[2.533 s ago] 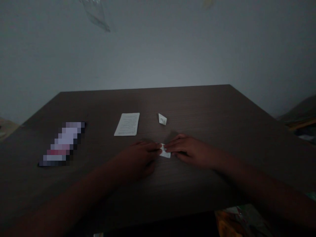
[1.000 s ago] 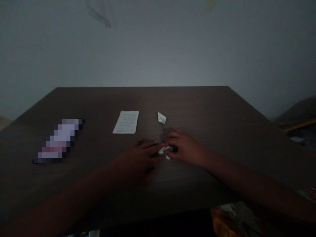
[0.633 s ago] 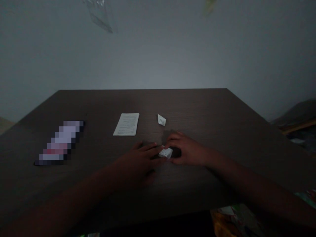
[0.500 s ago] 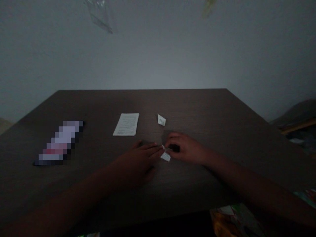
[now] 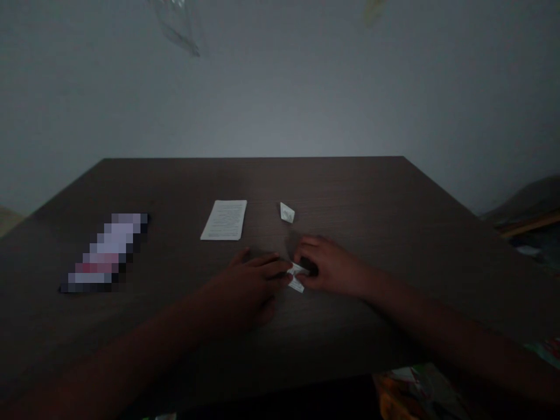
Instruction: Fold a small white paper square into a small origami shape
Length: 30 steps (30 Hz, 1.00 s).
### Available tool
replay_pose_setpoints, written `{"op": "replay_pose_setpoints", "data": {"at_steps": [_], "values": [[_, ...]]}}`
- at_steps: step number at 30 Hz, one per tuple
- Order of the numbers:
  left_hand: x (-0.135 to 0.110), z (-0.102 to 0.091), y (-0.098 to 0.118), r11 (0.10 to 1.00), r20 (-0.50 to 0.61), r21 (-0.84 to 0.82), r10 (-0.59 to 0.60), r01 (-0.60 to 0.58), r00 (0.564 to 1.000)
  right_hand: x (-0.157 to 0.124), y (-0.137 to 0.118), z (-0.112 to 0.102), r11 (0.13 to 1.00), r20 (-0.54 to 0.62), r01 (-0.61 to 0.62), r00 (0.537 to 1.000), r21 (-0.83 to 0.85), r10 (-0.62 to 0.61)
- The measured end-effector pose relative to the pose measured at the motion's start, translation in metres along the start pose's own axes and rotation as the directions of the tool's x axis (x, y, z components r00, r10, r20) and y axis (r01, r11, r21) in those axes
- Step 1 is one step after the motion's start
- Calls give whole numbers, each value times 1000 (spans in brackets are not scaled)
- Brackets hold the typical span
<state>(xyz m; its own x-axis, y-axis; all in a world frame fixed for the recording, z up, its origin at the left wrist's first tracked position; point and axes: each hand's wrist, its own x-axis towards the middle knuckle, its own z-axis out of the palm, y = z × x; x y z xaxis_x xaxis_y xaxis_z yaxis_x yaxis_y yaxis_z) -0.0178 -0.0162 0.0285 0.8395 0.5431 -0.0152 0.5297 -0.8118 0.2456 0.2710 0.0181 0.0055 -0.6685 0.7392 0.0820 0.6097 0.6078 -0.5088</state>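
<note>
A small folded piece of printed paper (image 5: 296,283) lies on the dark table between my two hands. My left hand (image 5: 251,286) reaches in from the left, its fingers stretched out, and the fingertips touch the paper's left edge. On the other side, my right hand (image 5: 326,265) is curled, thumb and fingers pinching the paper's right side. Part of the paper is hidden under the fingers. Just beyond my hands sits a second small folded paper piece (image 5: 287,213), standing slightly off the surface.
A stack of printed sheets (image 5: 224,220) lies left of centre on the brown table (image 5: 350,192). Farther left is a phone (image 5: 107,251) with a pixelated screen. A pale wall (image 5: 280,87) rises behind the table. Colourful packaging (image 5: 402,396) shows below the front edge.
The paper between my hands has turned and shows more of its printed surface. My right fingers have shifted slightly on it; my left hand stays nearly in place.
</note>
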Motion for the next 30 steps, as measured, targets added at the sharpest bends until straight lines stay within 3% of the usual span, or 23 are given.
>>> {"op": "replay_pose_setpoints", "data": {"at_steps": [10,15,19,25,30], "values": [[-2,0,-2,1000,53,12,-12,11,999,-12,-16,-4,998,7,26,1000,-61,-25],[0,4,-3,999,71,38,20,-23,997,-16,-14,-11,998,29,12,999,60,-14],[3,5,-2,995,82,55,74,-78,994,-10,-2,-7,982,-58,-68,995,175,79],[3,1,6,988,16,148,47,-49,999,-5,1,5,997,-110,-71,991,17,72],[6,0,8,992,2,112,54,-54,999,-4,-5,9,992,-120,-123,985,36,126]]}}
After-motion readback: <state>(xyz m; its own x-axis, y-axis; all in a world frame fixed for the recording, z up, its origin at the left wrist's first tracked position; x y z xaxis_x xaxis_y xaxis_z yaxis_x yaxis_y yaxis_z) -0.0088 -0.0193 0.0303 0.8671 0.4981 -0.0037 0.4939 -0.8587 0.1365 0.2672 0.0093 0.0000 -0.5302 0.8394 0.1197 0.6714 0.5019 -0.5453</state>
